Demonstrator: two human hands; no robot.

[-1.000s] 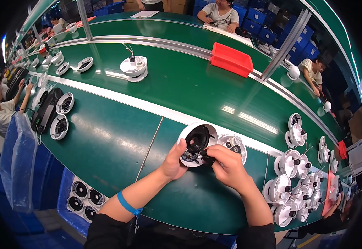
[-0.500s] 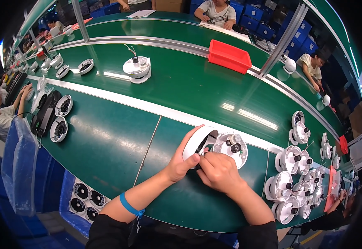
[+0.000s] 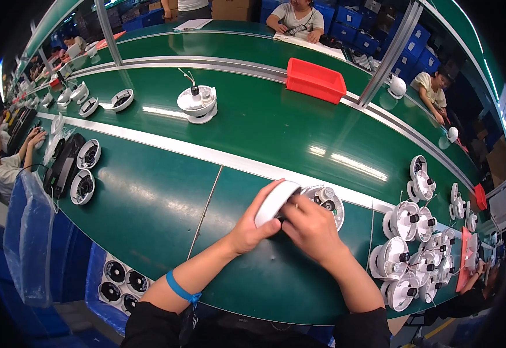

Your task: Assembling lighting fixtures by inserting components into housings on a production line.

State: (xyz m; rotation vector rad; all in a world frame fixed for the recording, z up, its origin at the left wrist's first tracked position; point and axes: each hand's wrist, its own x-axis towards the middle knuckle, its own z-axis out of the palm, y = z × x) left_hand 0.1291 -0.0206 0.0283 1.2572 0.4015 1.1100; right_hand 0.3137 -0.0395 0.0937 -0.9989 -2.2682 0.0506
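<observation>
nearest, below the counter edge and left of the white dome cover, a blue tray holds round black parts. the left hand is clamped on the white dome cover, tilted on edge over the green counter. the right hand curls against the cover's inner side, fingers closed on it. just right of the cover lies a round camera base. far beyond it sits a red bin; its contents cannot be seen.

blue crates stacked far back, cardboard box
</observation>
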